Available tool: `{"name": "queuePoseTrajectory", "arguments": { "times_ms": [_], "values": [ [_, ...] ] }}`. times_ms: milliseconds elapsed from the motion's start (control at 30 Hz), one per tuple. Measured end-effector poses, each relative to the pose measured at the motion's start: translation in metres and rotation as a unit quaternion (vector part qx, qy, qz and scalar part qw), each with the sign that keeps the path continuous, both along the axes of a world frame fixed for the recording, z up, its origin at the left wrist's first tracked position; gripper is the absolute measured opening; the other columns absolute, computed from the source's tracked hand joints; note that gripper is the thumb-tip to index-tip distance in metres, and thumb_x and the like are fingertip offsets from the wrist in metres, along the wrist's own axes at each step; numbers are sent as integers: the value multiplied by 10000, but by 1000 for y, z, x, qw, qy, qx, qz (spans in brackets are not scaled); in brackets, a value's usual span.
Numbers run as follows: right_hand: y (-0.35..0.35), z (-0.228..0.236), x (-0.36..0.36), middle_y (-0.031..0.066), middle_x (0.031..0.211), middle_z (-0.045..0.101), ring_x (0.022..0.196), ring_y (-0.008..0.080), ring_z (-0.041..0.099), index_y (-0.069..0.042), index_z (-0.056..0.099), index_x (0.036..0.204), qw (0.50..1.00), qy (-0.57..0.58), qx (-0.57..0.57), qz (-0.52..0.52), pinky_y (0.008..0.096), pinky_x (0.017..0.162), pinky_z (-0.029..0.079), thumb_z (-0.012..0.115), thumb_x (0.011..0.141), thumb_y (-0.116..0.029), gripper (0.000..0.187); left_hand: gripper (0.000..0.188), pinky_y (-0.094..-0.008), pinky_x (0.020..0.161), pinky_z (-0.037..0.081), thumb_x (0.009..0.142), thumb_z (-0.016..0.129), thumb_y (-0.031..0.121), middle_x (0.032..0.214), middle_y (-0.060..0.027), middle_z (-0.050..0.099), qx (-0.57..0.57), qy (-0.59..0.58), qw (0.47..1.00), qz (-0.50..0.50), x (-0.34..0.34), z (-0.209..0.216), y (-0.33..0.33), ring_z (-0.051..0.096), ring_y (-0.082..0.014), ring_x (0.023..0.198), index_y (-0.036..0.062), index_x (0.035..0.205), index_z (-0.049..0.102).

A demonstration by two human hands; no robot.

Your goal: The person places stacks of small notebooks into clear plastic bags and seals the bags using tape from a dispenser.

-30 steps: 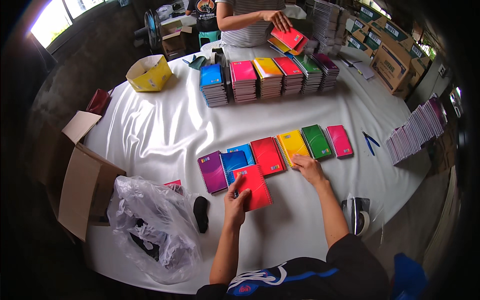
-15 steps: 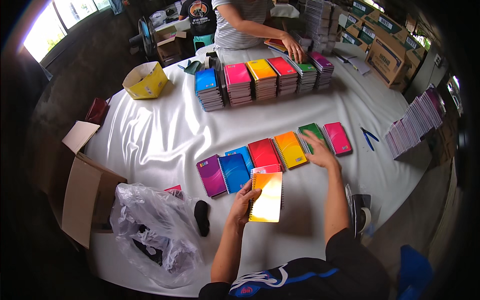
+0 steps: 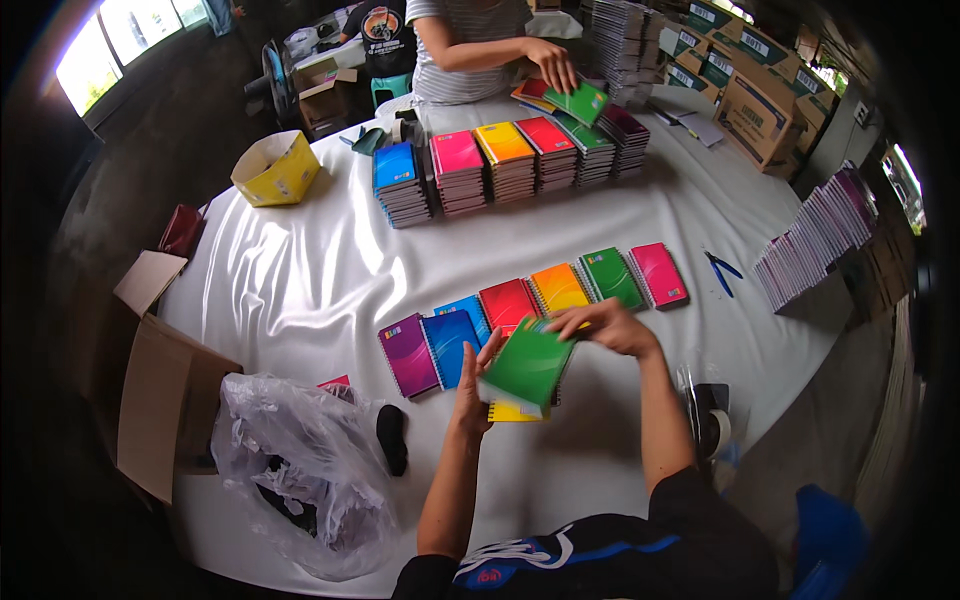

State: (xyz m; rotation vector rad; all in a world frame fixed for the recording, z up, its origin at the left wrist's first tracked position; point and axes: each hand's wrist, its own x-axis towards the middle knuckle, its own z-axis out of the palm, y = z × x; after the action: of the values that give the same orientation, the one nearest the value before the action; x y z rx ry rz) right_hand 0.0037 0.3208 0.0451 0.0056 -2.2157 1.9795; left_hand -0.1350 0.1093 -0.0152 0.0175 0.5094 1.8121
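Note:
Pinched at its upper corner by my right hand [image 3: 612,326], a green spiral notebook [image 3: 530,364], slightly blurred, covers most of a yellow notebook [image 3: 514,412]. My left hand [image 3: 472,402] grips the yellow one by its left side, thumb raised beside the green cover. Just beyond my hands lies a row of notebooks: purple [image 3: 408,355], dark blue [image 3: 449,347], light blue [image 3: 462,309], red [image 3: 508,303], orange [image 3: 557,287], green [image 3: 611,277] and pink [image 3: 659,274]. My hands partly cover the red and orange ones.
Across the table a person's hand [image 3: 552,62] holds a green notebook above several coloured stacks [image 3: 459,180]. A yellow box [image 3: 275,175], open carton [image 3: 165,410] and plastic bag [image 3: 310,470] are left. Blue pliers [image 3: 720,274], tape [image 3: 718,430] and a notebook stack [image 3: 815,240] are right.
My right hand has come back from the row with a green notebook and brought it over the yellow one. The person opposite has lifted a green notebook off a stack.

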Motion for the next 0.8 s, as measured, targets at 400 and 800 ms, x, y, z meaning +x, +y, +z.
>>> {"name": "queuePoseTrajectory", "arguments": {
  "times_ms": [400,800],
  "values": [
    [142,-54,100,108,1358,446,1217,263,455,-113,430,1320,675,-422,553,-247,525,1000,328,658,735,-78,629,517,-290,879,475,832,637,47,1255,-76,516,-133,254,958,8,14,-1,-8,542,-145,1070,89,1320,471],
    [25,66,19,123,1057,654,1066,260,583,-22,666,1006,981,15,127,-147,331,956,439,508,739,151,355,808,-359,1011,371,864,327,674,1363,-117,420,-43,100,994,-23,9,9,1,462,-239,1194,38,1358,396]
  ]
}}
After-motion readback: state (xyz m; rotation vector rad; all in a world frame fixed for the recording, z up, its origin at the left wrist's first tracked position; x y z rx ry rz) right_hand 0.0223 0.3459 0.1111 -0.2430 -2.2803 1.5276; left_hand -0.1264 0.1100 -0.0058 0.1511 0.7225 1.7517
